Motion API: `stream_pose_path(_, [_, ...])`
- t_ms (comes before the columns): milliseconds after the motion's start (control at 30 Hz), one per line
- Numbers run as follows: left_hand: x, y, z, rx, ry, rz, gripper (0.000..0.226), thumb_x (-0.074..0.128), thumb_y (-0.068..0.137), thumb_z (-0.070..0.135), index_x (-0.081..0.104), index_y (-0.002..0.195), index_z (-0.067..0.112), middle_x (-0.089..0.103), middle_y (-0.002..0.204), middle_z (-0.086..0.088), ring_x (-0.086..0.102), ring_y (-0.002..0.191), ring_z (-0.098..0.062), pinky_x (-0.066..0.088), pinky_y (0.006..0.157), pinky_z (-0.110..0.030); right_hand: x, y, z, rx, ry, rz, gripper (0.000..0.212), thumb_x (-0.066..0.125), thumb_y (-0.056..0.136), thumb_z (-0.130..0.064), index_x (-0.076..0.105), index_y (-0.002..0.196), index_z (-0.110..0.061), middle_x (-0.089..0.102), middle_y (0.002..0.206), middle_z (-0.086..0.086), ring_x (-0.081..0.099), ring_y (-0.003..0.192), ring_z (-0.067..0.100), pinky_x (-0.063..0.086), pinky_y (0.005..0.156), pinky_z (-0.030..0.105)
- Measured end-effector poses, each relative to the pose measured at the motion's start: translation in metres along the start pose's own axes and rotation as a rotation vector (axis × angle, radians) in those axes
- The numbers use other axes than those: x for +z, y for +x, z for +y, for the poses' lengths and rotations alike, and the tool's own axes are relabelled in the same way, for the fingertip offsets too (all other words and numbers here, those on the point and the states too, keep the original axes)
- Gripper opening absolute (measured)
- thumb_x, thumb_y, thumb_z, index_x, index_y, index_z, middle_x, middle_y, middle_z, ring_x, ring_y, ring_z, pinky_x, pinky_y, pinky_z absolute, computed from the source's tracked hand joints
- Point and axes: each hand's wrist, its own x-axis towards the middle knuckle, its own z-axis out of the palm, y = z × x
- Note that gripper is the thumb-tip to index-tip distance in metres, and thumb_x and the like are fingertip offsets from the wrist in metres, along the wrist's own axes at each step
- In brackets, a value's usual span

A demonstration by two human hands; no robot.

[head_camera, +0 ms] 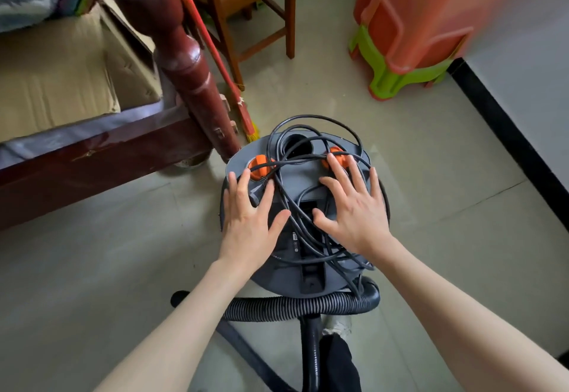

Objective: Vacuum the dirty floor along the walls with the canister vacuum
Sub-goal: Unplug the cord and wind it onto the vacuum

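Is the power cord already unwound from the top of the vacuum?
No, the black cord lies looped across the canister vacuum's lid, with both open hands resting over it.

Both bare arms reach forward, left hand (249,219) and right hand (354,210) flat, fingers spread

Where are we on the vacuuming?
Setup stage. Done: canister vacuum stands on the floor, hose attached. In hand: left hand and right hand lie flat on its lid over the tangled power cord. Left: unwind cord, plug in, vacuum along the black baseboard.
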Motion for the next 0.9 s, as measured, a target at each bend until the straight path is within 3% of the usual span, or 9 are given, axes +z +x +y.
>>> stream_pose_path(133, [0.009,0.013,0.022,-0.012,0.013,0.002,0.073,0.024,0.094,0.06,0.051,0.135,0.006,0.015,0.146,-0.017,0.014,0.138,-0.051,0.021,0.107,-0.06,-0.009,0.012,0.028,-0.027,0.022,-0.014,0.066,0.037,0.079,-0.055,0.059,0.127,-0.015,0.023,0.161,-0.001,0.017,0.149,0.031,0.011,0.116,0.063])
stream_pose_path(400, [0.026,0.05,0.081,0.003,0.01,-0.009,0.063,0.038,0.09,0.051,0.053,0.133,0.007,0.015,0.145,-0.016,0.02,0.136,-0.054,0.026,0.104,-0.062,-0.025,0.016,0.097,0.006,0.017,-0.057,0.07,0.035,0.081,-0.057,0.055,0.133,-0.014,0.022,0.161,0.001,0.014,0.149,0.031,0.008,0.117,0.061])
stream_pose_path(500, [0.036,0.072,0.092,-0.001,0.022,0.037,0.047,0.066,0.087,0.023,0.056,0.13,0.007,0.019,0.144,-0.02,0.023,0.135,-0.054,0.029,0.104,-0.062,-0.028,0.022,0.117,0.013,0.005,-0.066,0.071,0.035,0.084,-0.057,0.05,0.141,-0.017,0.023,0.161,0.002,0.016,0.149,0.032,0.011,0.116,0.063])
stream_pose_path(567, [0.041,0.092,0.094,-0.001,0.032,0.032,0.052,0.075,0.077,0.005,0.06,0.127,0.008,0.027,0.142,-0.028,0.028,0.133,-0.054,0.037,0.101,-0.061,-0.03,0.031,0.128,0.022,0.005,-0.058,0.071,0.034,0.085,-0.057,0.046,0.145,-0.02,0.025,0.16,0.004,0.019,0.148,0.034,0.014,0.115,0.064])
stream_pose_path(667, [0.042,0.119,0.093,0.016,0.041,0.027,0.055,0.077,0.073,-0.002,0.062,0.125,0.009,0.035,0.14,-0.032,0.031,0.132,-0.054,0.042,0.096,-0.061,-0.032,0.052,0.139,0.032,0.019,-0.063,0.072,0.029,0.085,-0.058,0.043,0.146,-0.024,0.018,0.162,0.003,0.012,0.15,0.032,0.007,0.117,0.062])
stream_pose_path(733, [0.042,0.136,0.091,-0.001,0.055,0.034,0.054,0.076,0.073,-0.004,0.063,0.124,0.008,0.037,0.138,-0.034,0.032,0.131,-0.055,0.035,0.102,-0.06,-0.033,0.069,0.142,0.036,0.029,-0.074,0.074,0.024,0.084,-0.06,0.041,0.147,-0.025,0.01,0.164,0.0,0.004,0.151,0.029,-0.001,0.118,0.059])
stream_pose_path(900, [0.036,0.188,0.082,-0.003,0.015,0.055,0.05,0.073,0.076,-0.007,0.062,0.123,0.005,0.036,0.138,-0.036,0.033,0.131,-0.054,0.029,0.106,-0.055,-0.035,0.121,0.153,0.026,0.035,-0.029,0.075,0.023,0.083,-0.06,0.047,0.143,-0.022,0.013,0.164,0.001,0.006,0.151,0.03,0.0,0.118,0.059])
